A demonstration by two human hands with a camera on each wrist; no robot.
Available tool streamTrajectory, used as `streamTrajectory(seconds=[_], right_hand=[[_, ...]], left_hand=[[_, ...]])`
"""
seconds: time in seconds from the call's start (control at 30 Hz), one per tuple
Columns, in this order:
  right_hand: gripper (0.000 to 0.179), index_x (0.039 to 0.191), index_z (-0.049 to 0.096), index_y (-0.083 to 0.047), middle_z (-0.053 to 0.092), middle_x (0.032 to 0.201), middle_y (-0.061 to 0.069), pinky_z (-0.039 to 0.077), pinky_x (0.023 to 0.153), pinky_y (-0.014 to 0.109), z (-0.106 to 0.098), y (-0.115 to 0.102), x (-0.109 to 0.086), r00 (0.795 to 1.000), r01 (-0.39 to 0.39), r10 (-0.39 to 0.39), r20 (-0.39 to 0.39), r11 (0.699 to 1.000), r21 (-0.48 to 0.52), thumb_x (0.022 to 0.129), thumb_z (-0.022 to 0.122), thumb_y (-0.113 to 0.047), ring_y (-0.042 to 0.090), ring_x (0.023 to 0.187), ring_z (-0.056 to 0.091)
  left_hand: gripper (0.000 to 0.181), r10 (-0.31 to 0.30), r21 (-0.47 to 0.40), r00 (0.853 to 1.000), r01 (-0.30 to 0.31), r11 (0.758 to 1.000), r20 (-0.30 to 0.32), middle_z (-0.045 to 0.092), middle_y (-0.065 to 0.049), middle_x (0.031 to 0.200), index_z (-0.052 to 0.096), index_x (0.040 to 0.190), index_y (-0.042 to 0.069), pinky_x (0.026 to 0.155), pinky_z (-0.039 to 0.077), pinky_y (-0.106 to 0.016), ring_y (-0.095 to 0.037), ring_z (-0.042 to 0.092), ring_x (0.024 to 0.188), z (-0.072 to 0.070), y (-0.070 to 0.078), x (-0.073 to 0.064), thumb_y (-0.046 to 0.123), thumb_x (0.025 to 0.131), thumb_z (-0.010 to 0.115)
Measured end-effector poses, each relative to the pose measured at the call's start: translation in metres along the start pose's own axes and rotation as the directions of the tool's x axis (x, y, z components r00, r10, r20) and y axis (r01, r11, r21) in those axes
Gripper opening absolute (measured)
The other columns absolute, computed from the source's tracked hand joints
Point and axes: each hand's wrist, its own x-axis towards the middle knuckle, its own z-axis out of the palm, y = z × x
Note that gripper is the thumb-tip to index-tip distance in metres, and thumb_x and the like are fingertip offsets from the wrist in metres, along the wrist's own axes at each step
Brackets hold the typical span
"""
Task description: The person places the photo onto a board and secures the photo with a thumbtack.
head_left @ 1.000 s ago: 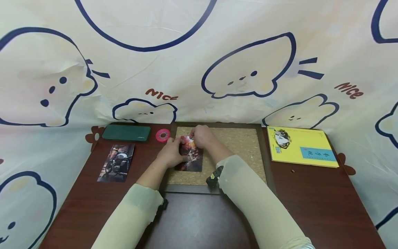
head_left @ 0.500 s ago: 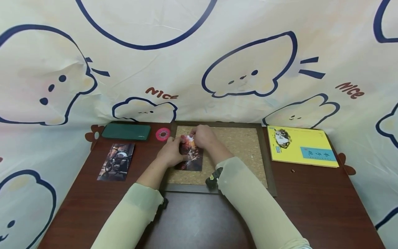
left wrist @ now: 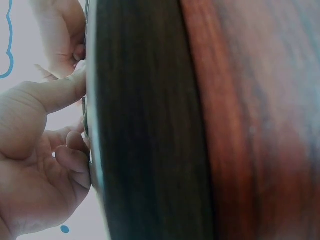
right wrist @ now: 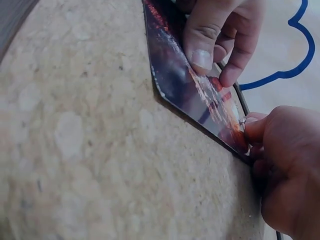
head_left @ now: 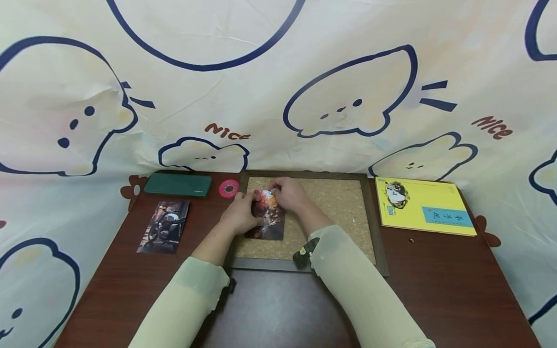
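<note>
A photo print [head_left: 271,220] with red, orange and dark tones lies on the framed corkboard [head_left: 330,212], left of its middle. My left hand [head_left: 239,212] spans the photo's left side. In the right wrist view, the thumb [right wrist: 201,59] and a finger of that hand press on its face. At the photo's top edge is my right hand [head_left: 289,193], its thumb and fingers bunched together. They pinch a small shiny pin [right wrist: 243,120], mostly hidden by the fingertips. In the left wrist view, the board's dark frame [left wrist: 145,120] covers most of the work.
A motorcycle photo [head_left: 164,227] lies on the table at left. Behind it are a green case [head_left: 178,184] and a pink tape roll [head_left: 228,188]. At right lies a yellow book [head_left: 424,205], with a tiny brass-coloured piece [head_left: 411,240] in front. Patterned cloth hangs behind the table.
My right wrist and forearm have shifted slightly to the right, while the fingers stay at the photo's top edge. The left hand and photo hold their place.
</note>
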Motion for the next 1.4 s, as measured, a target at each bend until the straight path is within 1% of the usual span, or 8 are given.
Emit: streamTrajectory(seconds=[0.23, 0.5, 0.73, 0.93, 1.03, 1.2, 1.3, 1.4], right_hand=[[0.018, 0.107, 0.077, -0.015, 0.073, 0.101, -0.001, 0.051, 0.075, 0.032, -0.001, -0.002, 0.000, 0.999, -0.035, 0.035, 0.000, 0.999, 0.013, 0.102, 0.060, -0.015, 0.016, 0.087, 0.063], [0.018, 0.108, 0.076, -0.016, 0.073, 0.102, 0.000, 0.052, 0.078, 0.033, -0.002, -0.008, 0.000, 0.996, -0.084, 0.085, 0.022, 0.996, -0.022, 0.104, 0.059, -0.017, 0.017, 0.090, 0.064], [0.018, 0.105, 0.076, -0.015, 0.073, 0.099, 0.001, 0.052, 0.080, 0.035, 0.000, -0.012, 0.002, 0.998, -0.064, 0.064, 0.003, 0.997, -0.051, 0.105, 0.058, -0.019, 0.019, 0.091, 0.064], [0.018, 0.106, 0.076, -0.015, 0.074, 0.104, 0.003, 0.053, 0.086, 0.036, 0.001, -0.013, 0.002, 0.998, -0.061, 0.061, -0.001, 0.995, -0.085, 0.105, 0.058, -0.019, 0.020, 0.098, 0.066], [0.019, 0.105, 0.076, -0.015, 0.074, 0.103, 0.003, 0.053, 0.085, 0.037, 0.001, -0.014, 0.001, 0.998, -0.057, 0.057, 0.002, 0.995, -0.085, 0.106, 0.058, -0.020, 0.020, 0.097, 0.066], [0.017, 0.105, 0.075, -0.015, 0.072, 0.100, 0.002, 0.052, 0.080, 0.036, 0.003, -0.006, 0.001, 1.000, -0.022, 0.022, -0.004, 0.999, -0.033, 0.106, 0.059, -0.020, 0.019, 0.091, 0.064], [0.014, 0.105, 0.075, -0.016, 0.072, 0.100, -0.001, 0.052, 0.080, 0.033, 0.004, 0.007, 0.000, 0.998, 0.047, -0.047, -0.032, 0.999, 0.002, 0.103, 0.062, -0.016, 0.016, 0.089, 0.063], [0.012, 0.107, 0.077, -0.018, 0.070, 0.098, -0.002, 0.051, 0.077, 0.031, 0.001, 0.017, -0.003, 0.993, 0.117, -0.115, -0.039, 0.992, 0.040, 0.097, 0.069, -0.017, 0.014, 0.085, 0.061]], left_hand=[[0.079, 0.007, 0.004, 1.000, -0.007, 1.000, -0.009, 0.045, -0.019, 0.134, 0.049, 0.150, 0.010, 0.100, 0.049, -0.056, -0.037, 0.056, 0.121, 0.001, 0.001, 0.000, 0.037, 0.086, 0.085], [0.078, 0.011, 0.007, 1.000, -0.011, 1.000, -0.004, 0.045, -0.019, 0.135, 0.050, 0.150, 0.010, 0.100, 0.049, -0.056, -0.036, 0.056, 0.120, 0.001, 0.000, 0.001, 0.037, 0.086, 0.085], [0.080, 0.008, 0.012, 1.000, -0.007, 1.000, -0.011, 0.046, -0.019, 0.130, 0.049, 0.150, 0.008, 0.100, 0.050, -0.055, -0.035, 0.057, 0.117, -0.003, 0.000, 0.000, 0.038, 0.086, 0.085], [0.081, 0.013, 0.009, 1.000, -0.013, 1.000, -0.002, 0.046, -0.019, 0.131, 0.048, 0.151, 0.007, 0.101, 0.049, -0.055, -0.036, 0.056, 0.118, -0.003, -0.001, -0.001, 0.038, 0.086, 0.085], [0.081, 0.010, 0.006, 1.000, -0.010, 1.000, -0.006, 0.046, -0.019, 0.130, 0.048, 0.151, 0.007, 0.101, 0.049, -0.055, -0.035, 0.056, 0.117, -0.002, -0.001, -0.001, 0.038, 0.086, 0.085], [0.080, 0.011, 0.009, 1.000, -0.011, 1.000, -0.007, 0.046, -0.019, 0.130, 0.048, 0.151, 0.008, 0.101, 0.049, -0.054, -0.035, 0.057, 0.118, 0.000, 0.000, 0.000, 0.038, 0.086, 0.085], [0.079, 0.010, 0.010, 1.000, -0.010, 1.000, -0.005, 0.046, -0.019, 0.131, 0.049, 0.150, 0.009, 0.100, 0.049, -0.055, -0.036, 0.057, 0.119, 0.001, 0.000, 0.001, 0.038, 0.086, 0.085], [0.079, 0.005, 0.013, 1.000, -0.005, 1.000, -0.005, 0.046, -0.019, 0.132, 0.049, 0.150, 0.010, 0.101, 0.049, -0.056, -0.036, 0.057, 0.120, 0.001, 0.000, 0.000, 0.037, 0.086, 0.085]])
